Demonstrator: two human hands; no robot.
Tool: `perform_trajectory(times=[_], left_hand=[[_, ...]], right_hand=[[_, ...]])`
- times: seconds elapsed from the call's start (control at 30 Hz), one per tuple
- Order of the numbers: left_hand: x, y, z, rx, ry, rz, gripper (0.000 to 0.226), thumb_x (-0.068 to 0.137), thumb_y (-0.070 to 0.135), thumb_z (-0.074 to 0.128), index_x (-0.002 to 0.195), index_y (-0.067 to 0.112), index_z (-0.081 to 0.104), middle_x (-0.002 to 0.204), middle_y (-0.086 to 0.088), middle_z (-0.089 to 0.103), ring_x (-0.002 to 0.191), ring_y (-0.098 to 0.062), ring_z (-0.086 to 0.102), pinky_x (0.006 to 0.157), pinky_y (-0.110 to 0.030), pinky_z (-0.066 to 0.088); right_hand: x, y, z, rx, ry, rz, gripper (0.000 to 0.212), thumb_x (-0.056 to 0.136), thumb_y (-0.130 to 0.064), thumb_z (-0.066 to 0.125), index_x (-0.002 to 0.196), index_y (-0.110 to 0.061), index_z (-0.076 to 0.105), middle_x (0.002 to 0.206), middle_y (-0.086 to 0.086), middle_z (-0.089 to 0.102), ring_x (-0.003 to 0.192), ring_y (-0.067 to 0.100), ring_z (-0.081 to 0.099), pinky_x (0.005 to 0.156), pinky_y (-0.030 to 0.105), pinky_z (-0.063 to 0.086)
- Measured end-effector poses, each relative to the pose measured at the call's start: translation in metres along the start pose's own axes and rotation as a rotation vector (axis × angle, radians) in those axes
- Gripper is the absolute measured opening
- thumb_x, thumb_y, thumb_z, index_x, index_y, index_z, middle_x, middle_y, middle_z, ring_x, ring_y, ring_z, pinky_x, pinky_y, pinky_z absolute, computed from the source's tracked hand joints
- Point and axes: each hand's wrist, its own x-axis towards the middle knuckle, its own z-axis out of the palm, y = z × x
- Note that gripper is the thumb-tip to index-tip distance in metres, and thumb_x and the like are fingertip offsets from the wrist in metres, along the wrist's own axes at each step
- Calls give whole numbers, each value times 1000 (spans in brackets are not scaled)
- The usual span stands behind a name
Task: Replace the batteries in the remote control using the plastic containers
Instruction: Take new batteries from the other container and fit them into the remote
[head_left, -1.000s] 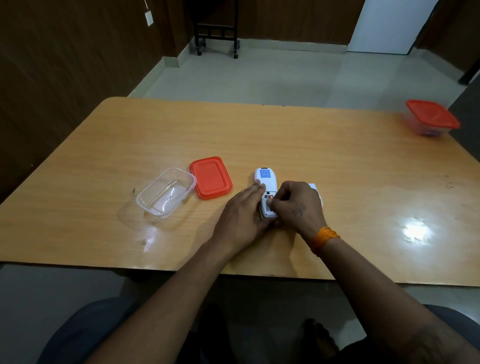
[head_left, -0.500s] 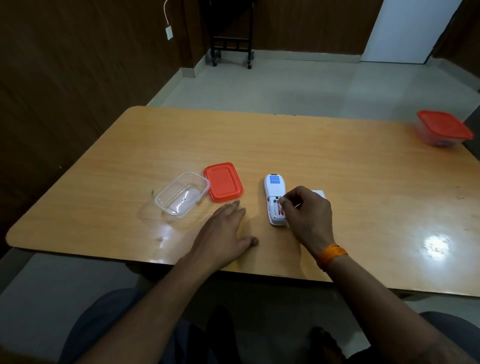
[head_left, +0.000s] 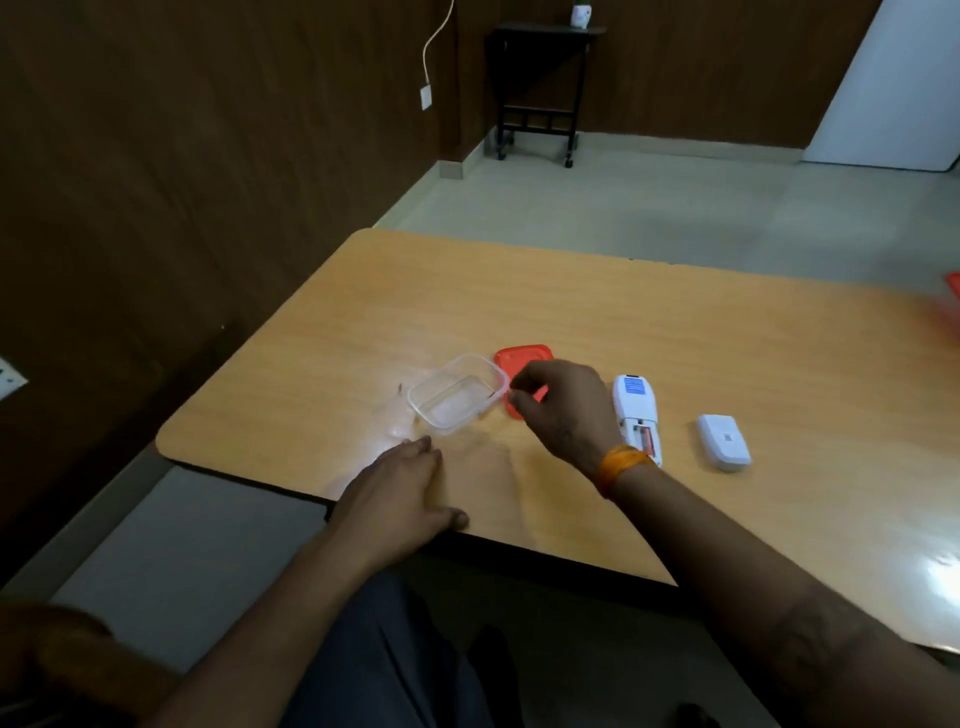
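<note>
The white remote lies face down on the wooden table, its battery bay open with one red battery still in it. The loose white battery cover lies to its right. An open clear plastic container sits to the left, with its red lid beside it. My right hand hovers over the lid at the container's right rim, fingertips pinched on a small battery that they mostly hide. My left hand rests flat at the table's front edge, holding nothing.
A second container with a red lid shows at the far right edge of the table. A dark wall runs along the left. A black wheeled stand is on the floor beyond the table.
My right hand left the remote's battery bay and moved left to the clear container. My left hand slid back to the table's front edge. The view turned left.
</note>
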Motion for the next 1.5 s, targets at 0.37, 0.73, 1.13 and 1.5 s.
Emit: perform_trajectory(times=[0.37,0.73,1.13,1.5], left_hand=[[-1,-14,5,-68,78,17,91,85,63,72,158,17,41,171,-1,30,156,-19,28,124,-35,28],[2,-16,7,-67,101,21,84,88,62,70,155,17,46,168,-1,35,154,-20,30,122,-37,31],[60,-22,-4,-176,307,-175,94,72,65,83,142,13,50,144,-10,57,132,-32,52,103,-42,46],[65,-29,7,-74,274,-183,103,72,78,72,151,18,48,167,-4,38,152,-26,35,120,-43,33]], right_hand=[[54,-61,29,-702,-359,-94,19,97,-31,63,86,-16,59,85,5,55,79,32,59,65,34,42],[68,-56,33,-494,-322,-41,26,85,-9,63,104,-20,78,107,11,74,95,36,70,75,37,57],[67,-31,8,-616,-672,-228,39,91,-15,62,125,-30,73,123,0,73,111,26,68,94,44,58],[93,-30,14,-558,-916,-210,30,93,-26,75,123,-25,70,126,0,67,116,24,63,98,37,52]])
